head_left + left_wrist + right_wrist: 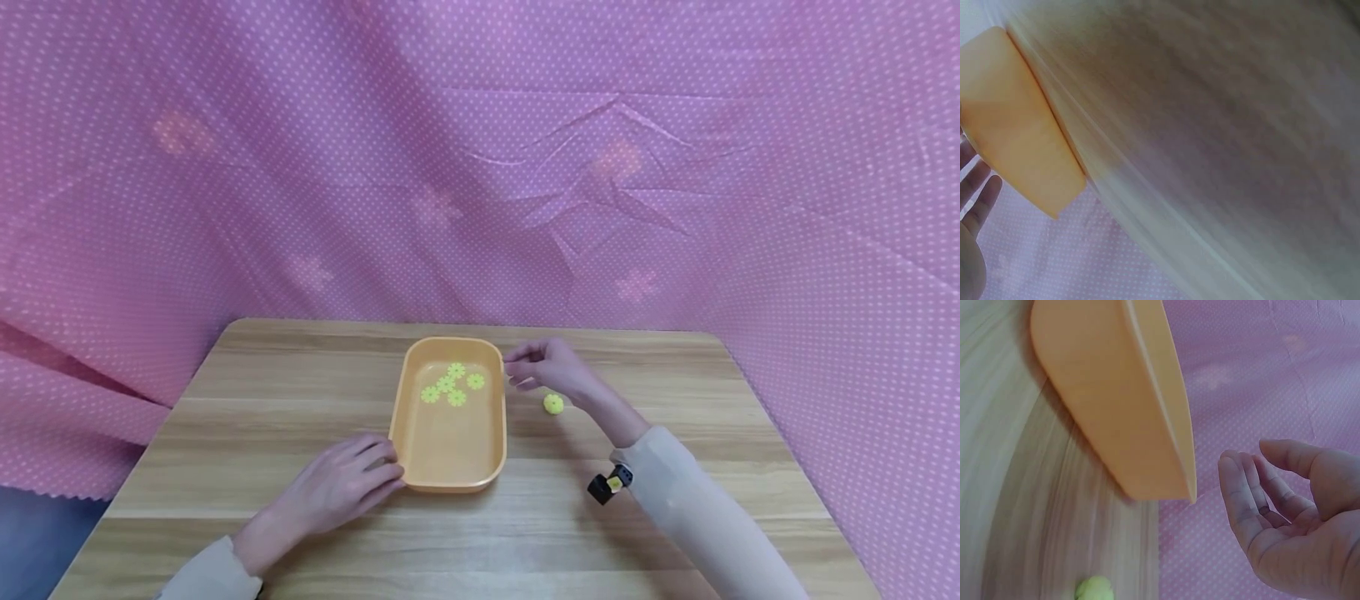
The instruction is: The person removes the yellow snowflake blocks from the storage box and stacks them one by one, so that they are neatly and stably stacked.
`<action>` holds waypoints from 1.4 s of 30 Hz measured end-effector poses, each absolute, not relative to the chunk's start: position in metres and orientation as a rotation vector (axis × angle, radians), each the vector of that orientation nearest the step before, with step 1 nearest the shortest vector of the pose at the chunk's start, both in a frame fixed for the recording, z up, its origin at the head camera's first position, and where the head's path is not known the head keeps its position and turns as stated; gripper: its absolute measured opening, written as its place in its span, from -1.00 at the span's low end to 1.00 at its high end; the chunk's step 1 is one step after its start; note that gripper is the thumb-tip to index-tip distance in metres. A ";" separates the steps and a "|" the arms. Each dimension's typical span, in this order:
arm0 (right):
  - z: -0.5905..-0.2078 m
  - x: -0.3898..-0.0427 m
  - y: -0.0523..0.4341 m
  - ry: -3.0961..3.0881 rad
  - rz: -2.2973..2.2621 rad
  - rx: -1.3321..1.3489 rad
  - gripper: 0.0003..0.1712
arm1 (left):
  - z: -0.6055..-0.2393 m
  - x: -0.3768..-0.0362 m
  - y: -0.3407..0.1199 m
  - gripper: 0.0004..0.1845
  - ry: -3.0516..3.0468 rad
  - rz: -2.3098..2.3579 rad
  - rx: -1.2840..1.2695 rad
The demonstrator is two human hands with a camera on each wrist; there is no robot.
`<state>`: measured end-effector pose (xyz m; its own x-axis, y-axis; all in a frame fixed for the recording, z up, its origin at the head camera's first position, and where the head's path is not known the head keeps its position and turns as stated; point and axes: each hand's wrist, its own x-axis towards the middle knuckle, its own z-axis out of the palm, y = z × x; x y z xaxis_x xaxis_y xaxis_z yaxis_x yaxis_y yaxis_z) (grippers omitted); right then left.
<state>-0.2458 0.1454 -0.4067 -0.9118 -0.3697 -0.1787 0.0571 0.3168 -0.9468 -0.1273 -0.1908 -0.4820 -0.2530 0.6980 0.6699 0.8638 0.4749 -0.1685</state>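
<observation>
An orange rectangular tray [453,450] rests on the table, with several flat yellow-green flower shapes [457,397] on its floor. At its near left corner my left hand [337,483] touches the rim with extended fingers; the left wrist view shows these fingers [984,203] beside the tray wall [1016,119]. My right hand [551,367] hovers beside the far right rim. In the right wrist view that hand [1291,525] has loosely bent fingers, thumb apart from them, and nothing between. A small round yellow-green piece [553,404] lies on the table near the right wrist.
The wood-grain table [300,383] carries the tray slightly left of its middle. Pink dotted cloth [480,208] hangs behind the table and along both sides. A small black device [609,484] is strapped at the right cuff.
</observation>
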 end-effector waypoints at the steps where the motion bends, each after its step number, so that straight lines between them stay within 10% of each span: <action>1: -0.405 -0.246 0.143 2.227 -1.624 -0.282 -0.67 | -0.482 -0.128 -0.191 -0.84 -2.025 -0.305 -1.291; 42: -0.433 -0.274 0.061 2.279 -1.356 -0.444 -0.75 | -0.483 -0.127 -0.190 -0.84 -2.025 -0.313 -1.287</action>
